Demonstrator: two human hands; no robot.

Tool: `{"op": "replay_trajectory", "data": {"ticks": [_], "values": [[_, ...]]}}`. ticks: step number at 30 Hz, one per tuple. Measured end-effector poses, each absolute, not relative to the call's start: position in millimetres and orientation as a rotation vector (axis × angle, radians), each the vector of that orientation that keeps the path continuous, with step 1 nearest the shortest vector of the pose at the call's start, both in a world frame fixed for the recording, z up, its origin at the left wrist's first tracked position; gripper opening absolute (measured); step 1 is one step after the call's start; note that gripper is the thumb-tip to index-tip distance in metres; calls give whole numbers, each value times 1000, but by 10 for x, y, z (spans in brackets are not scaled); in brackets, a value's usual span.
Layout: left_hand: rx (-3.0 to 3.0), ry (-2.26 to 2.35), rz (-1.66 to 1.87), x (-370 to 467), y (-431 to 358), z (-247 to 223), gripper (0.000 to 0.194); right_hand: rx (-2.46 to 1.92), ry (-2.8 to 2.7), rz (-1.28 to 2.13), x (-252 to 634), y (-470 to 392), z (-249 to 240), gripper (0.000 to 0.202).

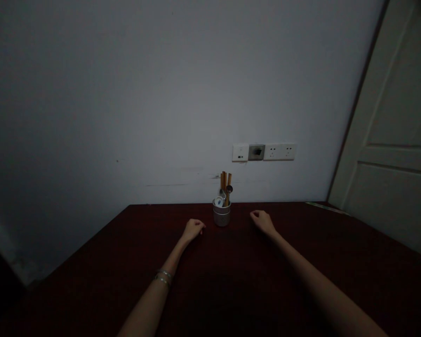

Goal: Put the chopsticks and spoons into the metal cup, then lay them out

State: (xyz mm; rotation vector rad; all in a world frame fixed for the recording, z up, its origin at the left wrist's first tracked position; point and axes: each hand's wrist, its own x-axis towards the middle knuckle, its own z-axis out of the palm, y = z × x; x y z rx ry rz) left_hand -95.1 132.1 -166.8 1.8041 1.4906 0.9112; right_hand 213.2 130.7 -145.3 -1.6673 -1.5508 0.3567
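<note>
On my remote feed, the grey utensil cup (221, 217) stands upright on the dark red table (217, 271), between left hand (194, 228) and right hand (263, 220), touching neither. Both loosely curled closed — nothing visible in them. I judge it top-heavy: chopsticks (224, 180) rise well above the rim, so a knuckle knock could tip it — and spill the white spoon (218, 201).

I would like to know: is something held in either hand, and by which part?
Nothing visible is held: the loosely curled left hand and right hand are on either side of the utensil cup, apart from it.
</note>
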Motion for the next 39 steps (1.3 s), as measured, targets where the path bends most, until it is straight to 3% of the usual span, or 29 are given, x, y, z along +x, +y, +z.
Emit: {"op": "replay_trajectory", "data": {"ticks": [6,12,39], "values": [[1817,1544,1011,-942,1314,-1712,25,-1642,-1846,145,2124,931,-1798,35],[1858,1568,1069,-925,1221,-1672,23,-1692,-1997,-36,2042,716,-1820,40],[1895,1642,1093,-891,1107,-1597,23,-1721,-2026,-102,1998,592,-1726,40]]}}
